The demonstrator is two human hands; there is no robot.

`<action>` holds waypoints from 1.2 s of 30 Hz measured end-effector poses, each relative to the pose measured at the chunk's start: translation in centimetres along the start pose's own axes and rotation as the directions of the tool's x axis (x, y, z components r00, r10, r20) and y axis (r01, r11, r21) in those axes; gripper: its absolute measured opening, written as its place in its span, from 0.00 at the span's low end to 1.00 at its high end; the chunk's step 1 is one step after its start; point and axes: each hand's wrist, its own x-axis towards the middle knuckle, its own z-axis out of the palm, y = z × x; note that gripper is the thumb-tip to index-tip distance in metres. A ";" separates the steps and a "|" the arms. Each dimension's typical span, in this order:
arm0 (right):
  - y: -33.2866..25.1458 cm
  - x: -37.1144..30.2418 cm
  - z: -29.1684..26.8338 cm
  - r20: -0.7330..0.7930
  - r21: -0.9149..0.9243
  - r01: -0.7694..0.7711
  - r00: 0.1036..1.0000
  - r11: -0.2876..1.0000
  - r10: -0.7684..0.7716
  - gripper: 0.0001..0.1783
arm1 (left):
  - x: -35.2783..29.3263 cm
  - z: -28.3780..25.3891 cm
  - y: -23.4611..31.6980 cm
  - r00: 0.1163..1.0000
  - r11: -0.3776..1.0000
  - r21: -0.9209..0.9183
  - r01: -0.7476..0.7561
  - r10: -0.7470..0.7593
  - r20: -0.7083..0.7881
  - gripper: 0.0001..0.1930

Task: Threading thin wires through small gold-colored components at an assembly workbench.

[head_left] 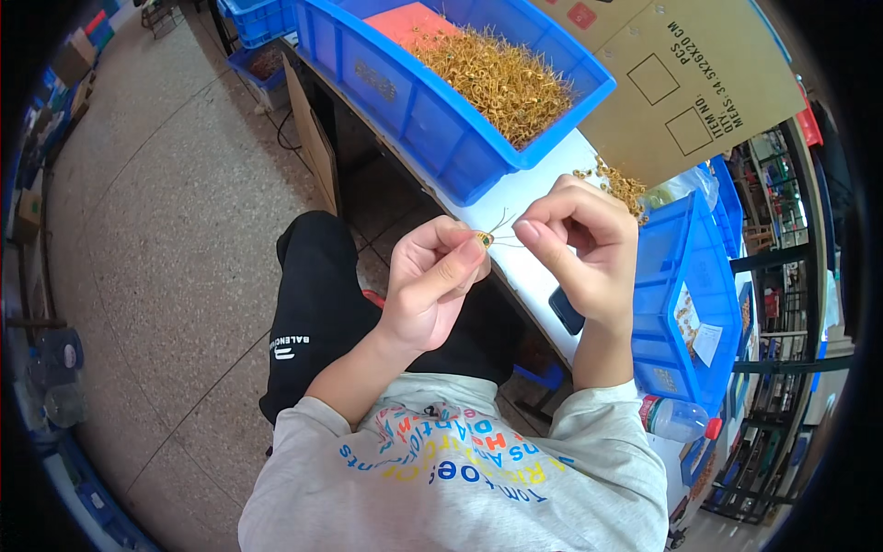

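Observation:
Between the thumb and fingers of my left hand (pixel 428 281) is a small gold-coloured piece (pixel 483 239) with a bit of green on it. Several thin wires (pixel 502 223) stick out of it towards the right. My right hand (pixel 593 239) is closed, its thumb and forefinger pinched at the ends of these wires. Both hands are over the near edge of the white table (pixel 543 189). Just beyond them, a large blue bin (pixel 391 101) holds a heap of gold-coloured wired pieces (pixel 501 78) and a flat red item (pixel 411 22).
Loose gold pieces (pixel 624 189) lie by an upright cardboard sheet (pixel 681 83). At right are another blue bin (pixel 671 276) and a clear bottle (pixel 676 419) with a red cap. A dark phone-like object (pixel 566 311) rests at the table edge, below my right hand.

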 end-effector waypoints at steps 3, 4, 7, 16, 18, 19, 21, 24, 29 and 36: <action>-0.6 0.1 -0.1 -0.014 -0.039 0.035 0.999 0.999 -0.036 0.02 | 0.0 0.6 0.2 0.998 0.995 0.092 0.027 -0.021 -0.062 0.06; -0.8 0.1 -0.1 -0.020 -0.058 0.049 0.999 0.997 -0.050 0.02 | -0.1 0.9 0.3 0.995 0.990 0.136 0.042 -0.029 -0.098 0.07; -1.3 1.1 -0.4 -0.043 -0.106 0.051 0.997 0.993 -0.056 0.02 | 0.3 1.4 0.7 0.991 0.975 0.216 0.055 -0.028 -0.129 0.08; 0.9 10.8 -3.1 -0.302 -0.334 -0.088 0.953 0.939 -0.018 0.13 | 0.9 1.2 1.3 0.987 0.918 0.391 0.069 -0.007 -0.158 0.11; 2.2 14.0 -3.4 -0.327 -0.385 -0.111 0.945 0.916 -0.022 0.15 | 0.8 1.2 1.1 0.988 0.905 0.412 0.104 -0.046 -0.150 0.10; 3.1 15.8 -3.2 -0.387 -0.347 -0.115 0.922 0.931 -0.030 0.16 | 0.7 1.2 1.1 0.987 0.898 0.422 0.123 -0.067 -0.146 0.10; 4.8 17.7 -3.6 -0.457 -0.312 -0.130 0.889 0.941 -0.029 0.17 | 0.6 1.4 0.9 0.984 0.891 0.426 0.157 -0.106 -0.141 0.10; 7.7 18.7 -3.9 -0.492 -0.462 -0.255 0.870 0.849 -0.007 0.19 | 0.5 1.5 0.7 0.978 0.860 0.465 0.210 -0.178 -0.113 0.10; 6.6 14.3 -5.8 -0.504 -0.526 -0.301 0.864 0.795 -0.006 0.19 | 0.5 1.6 1.0 0.971 0.843 0.482 0.239 -0.204 -0.125 0.09; 4.8 4.9 -9.6 -0.534 -0.734 -0.558 0.827 0.387 0.178 0.13 | 0.7 1.1 1.6 0.970 0.815 0.525 0.243 -0.190 -0.154 0.08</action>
